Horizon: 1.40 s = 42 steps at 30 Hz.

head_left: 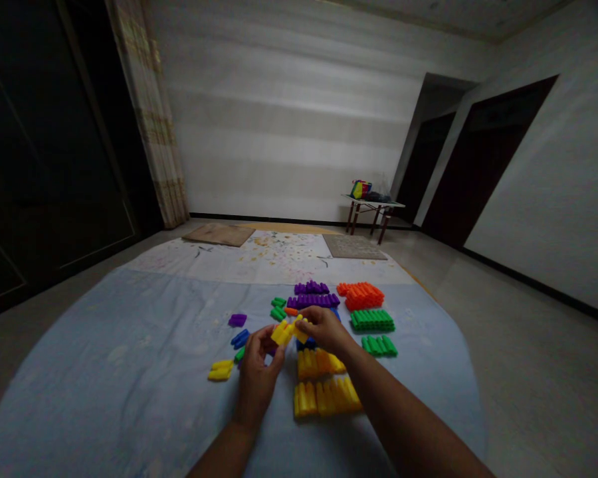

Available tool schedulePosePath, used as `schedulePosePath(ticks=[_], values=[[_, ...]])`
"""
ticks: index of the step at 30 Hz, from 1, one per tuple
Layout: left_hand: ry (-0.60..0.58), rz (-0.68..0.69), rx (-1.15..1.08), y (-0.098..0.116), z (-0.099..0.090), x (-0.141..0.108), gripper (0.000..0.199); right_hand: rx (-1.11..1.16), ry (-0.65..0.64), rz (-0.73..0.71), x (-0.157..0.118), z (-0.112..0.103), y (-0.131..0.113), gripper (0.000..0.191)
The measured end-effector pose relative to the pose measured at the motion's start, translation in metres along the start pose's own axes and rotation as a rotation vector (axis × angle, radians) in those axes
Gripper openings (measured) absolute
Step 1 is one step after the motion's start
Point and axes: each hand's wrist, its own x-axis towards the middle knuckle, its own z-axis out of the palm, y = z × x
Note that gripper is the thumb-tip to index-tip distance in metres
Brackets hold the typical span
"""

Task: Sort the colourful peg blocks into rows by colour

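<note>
Yellow plastic pieces are held between my two hands above the cloth. My left hand grips them from the left, its fingers closed round them. On the right, my right hand pinches a yellow piece at the upper end. Beneath and beside my right hand lie blue pieces, partly hidden, and rows of yellow pieces. Purple rows lie beyond the hands. Near my left hand are loose yellow, blue, purple and green pieces.
Orange and green stacks stand at the right on the blue cloth. Two flat mats lie at the far edge. A small table with a colourful item stands by the wall.
</note>
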Motion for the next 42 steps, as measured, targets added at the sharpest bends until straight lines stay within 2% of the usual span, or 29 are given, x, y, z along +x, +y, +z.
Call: schedulePosePath(ticks=[1, 3, 5, 7, 11, 13, 18, 23, 29, 34, 37, 42], values=[[0.01, 0.006, -0.021, 0.0, 0.0, 0.0, 0.045, 0.028, 0.017, -0.004, 0.001, 0.0, 0.001, 0.027], [0.039, 0.012, -0.059, 0.001, -0.001, 0.0, 0.045, 0.086, 0.139, -0.007, 0.002, -0.007, 0.001, 0.029], [0.059, 0.0, -0.083, 0.004, -0.003, 0.001, 0.046, 0.168, 0.299, 0.01, 0.0, -0.02, -0.001, 0.035], [0.064, -0.04, -0.111, 0.009, -0.004, 0.001, 0.048, 0.248, 0.38, 0.051, -0.007, -0.036, -0.002, 0.041], [0.03, -0.153, -0.164, 0.017, -0.003, 0.001, 0.05, 0.272, 0.384, 0.131, -0.032, -0.066, 0.007, 0.048], [0.021, -0.168, -0.149, 0.017, -0.002, 0.0, 0.05, 0.258, 0.397, 0.148, -0.047, -0.075, 0.017, 0.05], [-0.022, -0.123, 0.007, 0.012, -0.003, -0.002, 0.052, 0.173, 0.44, 0.21, -0.085, -0.089, 0.048, 0.052], [-0.056, -0.048, 0.131, 0.007, -0.005, -0.003, 0.048, 0.054, 0.405, 0.188, -0.113, -0.1, 0.064, 0.043], [-0.074, -0.047, 0.175, 0.003, -0.007, -0.002, 0.048, -0.046, 0.42, 0.22, -0.122, -0.108, 0.075, 0.038], [-0.085, -0.036, 0.172, 0.001, -0.006, -0.002, 0.047, -0.212, 0.347, 0.265, -0.126, -0.108, 0.087, 0.034], [-0.094, -0.039, 0.171, 0.002, -0.006, -0.002, 0.047, -0.362, 0.315, 0.263, -0.131, -0.109, 0.086, 0.032], [-0.081, -0.037, 0.18, 0.0, -0.006, -0.003, 0.048, -0.495, 0.346, 0.231, -0.136, -0.116, 0.077, 0.034]])
